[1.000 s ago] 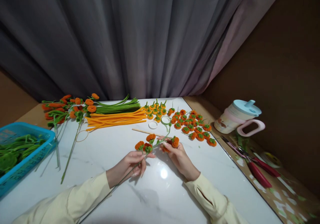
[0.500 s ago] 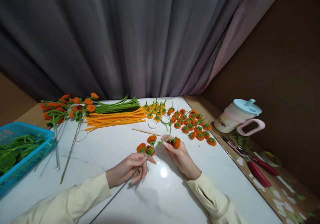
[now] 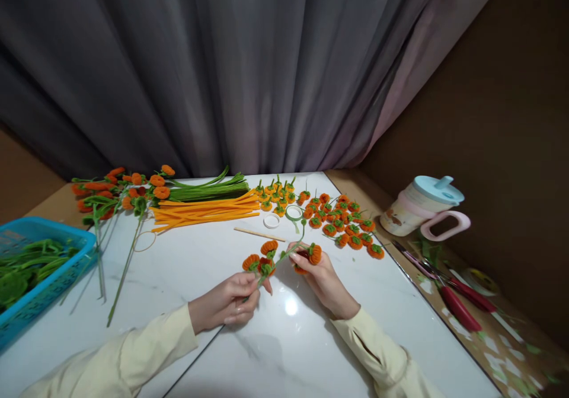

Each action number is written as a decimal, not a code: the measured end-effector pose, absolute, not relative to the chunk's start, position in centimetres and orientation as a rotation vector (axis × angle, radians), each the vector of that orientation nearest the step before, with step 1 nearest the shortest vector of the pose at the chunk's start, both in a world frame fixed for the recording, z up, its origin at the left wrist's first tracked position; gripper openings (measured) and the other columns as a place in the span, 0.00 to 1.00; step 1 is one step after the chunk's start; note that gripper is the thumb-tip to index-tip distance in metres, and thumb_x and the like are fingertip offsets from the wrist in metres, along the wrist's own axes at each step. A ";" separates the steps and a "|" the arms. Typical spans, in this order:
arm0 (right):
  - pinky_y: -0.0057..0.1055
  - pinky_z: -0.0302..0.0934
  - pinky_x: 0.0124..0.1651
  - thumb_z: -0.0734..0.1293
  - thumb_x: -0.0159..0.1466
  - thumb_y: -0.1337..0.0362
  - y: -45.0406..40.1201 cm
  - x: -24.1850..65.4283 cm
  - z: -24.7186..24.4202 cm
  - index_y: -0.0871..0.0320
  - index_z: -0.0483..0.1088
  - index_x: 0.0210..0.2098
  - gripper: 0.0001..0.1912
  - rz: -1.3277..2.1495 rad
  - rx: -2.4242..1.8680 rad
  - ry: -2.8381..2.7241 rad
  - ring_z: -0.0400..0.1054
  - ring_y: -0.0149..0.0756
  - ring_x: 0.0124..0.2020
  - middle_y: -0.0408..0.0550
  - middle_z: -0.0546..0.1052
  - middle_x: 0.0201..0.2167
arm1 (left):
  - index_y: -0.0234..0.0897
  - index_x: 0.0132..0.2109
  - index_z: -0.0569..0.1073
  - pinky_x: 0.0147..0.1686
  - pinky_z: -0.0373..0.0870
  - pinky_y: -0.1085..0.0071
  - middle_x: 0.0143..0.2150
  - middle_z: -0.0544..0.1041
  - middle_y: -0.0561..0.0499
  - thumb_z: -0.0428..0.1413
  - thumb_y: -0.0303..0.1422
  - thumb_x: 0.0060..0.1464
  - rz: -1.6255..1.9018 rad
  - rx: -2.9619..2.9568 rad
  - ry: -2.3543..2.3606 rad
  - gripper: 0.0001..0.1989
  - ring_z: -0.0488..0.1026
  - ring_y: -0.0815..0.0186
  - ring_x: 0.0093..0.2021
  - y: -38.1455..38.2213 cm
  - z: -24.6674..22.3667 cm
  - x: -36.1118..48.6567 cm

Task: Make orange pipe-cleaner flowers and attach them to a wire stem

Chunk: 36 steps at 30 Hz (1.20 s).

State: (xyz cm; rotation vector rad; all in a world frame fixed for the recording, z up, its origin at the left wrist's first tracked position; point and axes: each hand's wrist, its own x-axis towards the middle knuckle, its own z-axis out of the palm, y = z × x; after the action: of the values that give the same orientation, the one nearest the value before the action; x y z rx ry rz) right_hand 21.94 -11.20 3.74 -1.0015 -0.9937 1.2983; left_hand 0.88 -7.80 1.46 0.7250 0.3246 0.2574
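My left hand [image 3: 233,300] is closed round the lower part of a green stem [image 3: 284,257], just below a cluster of orange pumpkin-like pieces [image 3: 251,262]. The stem slants up to the right and ends in a curled green tip. My right hand [image 3: 320,276] pinches the stem's upper part between thumb and finger, with an orange piece [image 3: 315,254] beside the fingertips and another partly hidden under them. Behind the hands lie a thin wooden stick [image 3: 259,233], a white ring [image 3: 271,220] and a roll of green tape [image 3: 294,212].
Many orange pieces [image 3: 329,229], yellow ones [image 3: 267,206], orange strips [image 3: 204,213] and green strips [image 3: 208,191] lie behind. Finished stems [image 3: 128,267] and a blue basket [image 3: 86,244] are left; a cup [image 3: 409,208] and red-handled pliers [image 3: 460,309] are right.
My left hand's lower fingers have curled in round the stem. The orange cluster has turned slightly, and the held stem has shifted a little. My right hand has barely moved.
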 end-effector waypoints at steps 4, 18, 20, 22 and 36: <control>0.28 0.52 0.35 0.70 0.56 0.57 -11.3 22.0 4.0 0.59 0.72 0.31 0.11 1.301 -0.994 -1.036 0.58 0.34 0.32 0.46 0.68 0.30 | 0.32 0.41 0.70 0.09 0.43 0.81 0.12 0.57 0.62 0.56 0.38 0.55 0.213 0.705 0.328 0.12 0.48 0.78 0.08 -7.8 1.6 0.7; 0.29 0.53 0.36 0.71 0.55 0.58 -11.0 22.6 3.0 0.59 0.70 0.27 0.11 1.181 -1.099 -0.999 0.59 0.33 0.32 0.45 0.68 0.30 | 0.34 0.25 0.62 0.09 0.49 0.82 0.11 0.63 0.59 0.58 0.47 0.49 0.460 1.182 0.833 0.20 0.57 0.76 0.08 -8.8 2.2 1.9; 0.29 0.53 0.35 0.71 0.54 0.57 -11.1 22.6 3.2 0.60 0.71 0.28 0.12 1.188 -1.124 -1.008 0.59 0.33 0.31 0.45 0.68 0.29 | 0.34 0.26 0.64 0.09 0.49 0.82 0.10 0.64 0.59 0.55 0.47 0.51 0.462 1.239 0.856 0.20 0.57 0.77 0.08 -9.0 2.1 1.9; 0.29 0.54 0.35 0.71 0.54 0.57 -11.2 22.7 3.3 0.60 0.71 0.30 0.13 1.195 -1.146 -1.010 0.60 0.33 0.30 0.45 0.69 0.28 | 0.33 0.28 0.65 0.10 0.49 0.82 0.10 0.64 0.58 0.53 0.48 0.52 0.457 1.271 0.859 0.20 0.58 0.76 0.08 -9.1 2.0 1.8; 0.28 0.59 0.37 0.71 0.55 0.57 -11.1 23.1 2.8 0.58 0.74 0.35 0.12 1.212 -1.148 -1.044 0.66 0.34 0.34 0.47 0.75 0.33 | 0.34 0.27 0.64 0.09 0.49 0.81 0.10 0.59 0.61 0.51 0.50 0.53 0.400 1.146 0.698 0.21 0.54 0.76 0.08 -9.2 2.2 1.5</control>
State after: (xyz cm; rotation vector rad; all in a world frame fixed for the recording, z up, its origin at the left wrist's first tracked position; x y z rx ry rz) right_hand 23.12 -11.15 2.79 -1.1477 -1.0438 1.2119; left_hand 1.55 -9.16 2.25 1.1459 0.6976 0.3998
